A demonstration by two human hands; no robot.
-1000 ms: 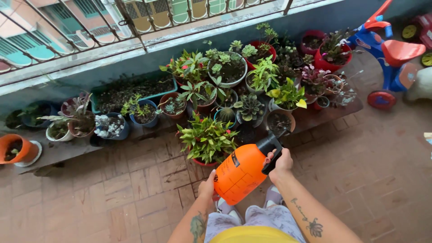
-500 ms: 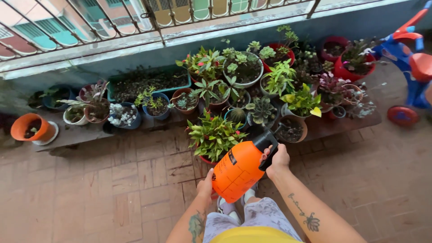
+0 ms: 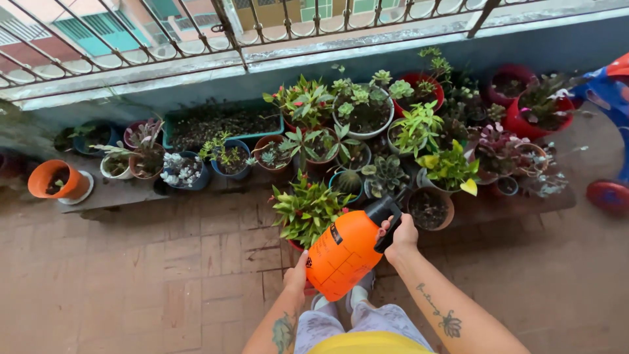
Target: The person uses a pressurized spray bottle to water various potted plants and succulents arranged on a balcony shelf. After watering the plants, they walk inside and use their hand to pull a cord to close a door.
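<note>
The orange sprayer bottle tilts, long axis diagonal, its black nozzle end up-right toward the potted plants (above brick floor). Right hand grasps the black head; left hand cups its base.

The person is wearing a yellow top and pale patterned trousers, with light shoes showing below. Both forearms are bare (no sleeves reaching them) and tattooed: a dark leafy motif near the left hand, a script line and flower behind the right hand.
</note>
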